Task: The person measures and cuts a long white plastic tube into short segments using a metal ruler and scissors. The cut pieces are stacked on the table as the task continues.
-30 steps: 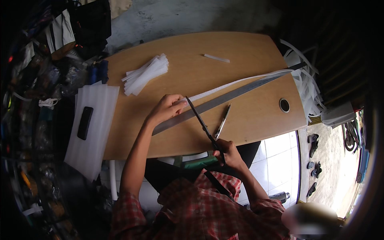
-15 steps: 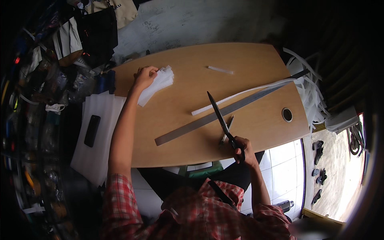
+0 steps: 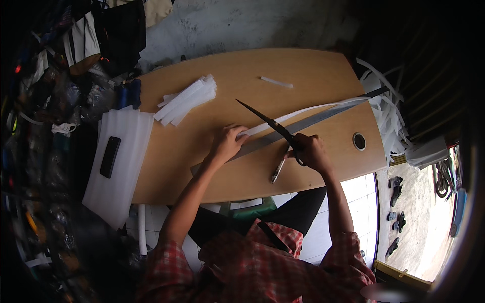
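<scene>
On the wooden table (image 3: 313,70) lies a long grey metal ruler (image 3: 303,126) with a long white strip (image 3: 323,108) running beside it. My left hand (image 3: 228,142) rests on the near end of the strip and the ruler. My right hand (image 3: 309,150) grips large dark scissors (image 3: 268,122), blades pointing up-left over the ruler. A pile of cut white strips (image 3: 187,100) sits at the table's far left. A single short white strip (image 3: 276,82) lies at the far edge. A pen (image 3: 277,170) lies below the scissors.
A stack of white sheets (image 3: 126,151) with a black phone (image 3: 109,156) on it hangs off the table's left end. A tangle of white strips (image 3: 391,113) spills over the right end near a round cable hole (image 3: 359,141). Cluttered bags fill the left side.
My left hand left the strip pile at the far left and came back onto the ruler and long strip. The scissors stay in my right hand, now tilted further left.
</scene>
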`<state>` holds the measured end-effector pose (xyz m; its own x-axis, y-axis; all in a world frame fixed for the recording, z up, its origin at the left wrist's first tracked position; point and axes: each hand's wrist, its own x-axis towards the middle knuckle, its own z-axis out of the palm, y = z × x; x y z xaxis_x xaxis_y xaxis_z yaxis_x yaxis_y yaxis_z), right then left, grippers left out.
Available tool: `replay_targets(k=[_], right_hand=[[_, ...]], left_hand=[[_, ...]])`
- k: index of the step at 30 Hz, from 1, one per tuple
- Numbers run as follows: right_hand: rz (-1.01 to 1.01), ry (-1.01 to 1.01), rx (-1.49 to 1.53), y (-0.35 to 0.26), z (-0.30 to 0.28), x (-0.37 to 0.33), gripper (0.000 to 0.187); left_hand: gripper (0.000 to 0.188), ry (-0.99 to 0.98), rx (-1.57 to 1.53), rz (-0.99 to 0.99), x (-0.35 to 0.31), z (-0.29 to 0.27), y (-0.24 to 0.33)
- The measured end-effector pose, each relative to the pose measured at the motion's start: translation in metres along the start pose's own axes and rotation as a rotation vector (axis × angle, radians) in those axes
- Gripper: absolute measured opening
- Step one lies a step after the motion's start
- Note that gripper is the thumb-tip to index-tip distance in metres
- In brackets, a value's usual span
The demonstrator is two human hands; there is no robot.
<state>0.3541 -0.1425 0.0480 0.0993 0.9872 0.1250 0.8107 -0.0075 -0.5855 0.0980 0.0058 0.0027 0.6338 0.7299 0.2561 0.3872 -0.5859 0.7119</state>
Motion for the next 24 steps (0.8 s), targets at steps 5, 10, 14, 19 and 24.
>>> replay_targets(k=[5, 10, 14, 19, 24], right_hand=[[-0.206, 0.103, -0.277, 0.022, -0.007, 0.064, 0.048], [-0.356, 0.034, -0.374, 0.020, 0.006, 0.116, 0.043], [-0.421, -0.002, -0.403, 0.032, 0.017, 0.141, 0.039], [-0.246, -0.176, -0.315, 0.044, 0.021, 0.165, 0.043], [-0.207, -0.240, -0.336, 0.055, 0.018, 0.173, 0.048]], left_hand=[[0.019, -0.055, -0.104, -0.116, -0.027, -0.022, -0.023], [0.023, -0.079, -0.031, -0.217, -0.069, -0.060, -0.028], [0.024, -0.018, 0.060, -0.092, -0.087, -0.073, -0.040], [0.032, -0.035, 0.139, -0.035, -0.095, -0.084, -0.049], [0.039, -0.112, 0.181, -0.085, -0.097, -0.093, -0.052]])
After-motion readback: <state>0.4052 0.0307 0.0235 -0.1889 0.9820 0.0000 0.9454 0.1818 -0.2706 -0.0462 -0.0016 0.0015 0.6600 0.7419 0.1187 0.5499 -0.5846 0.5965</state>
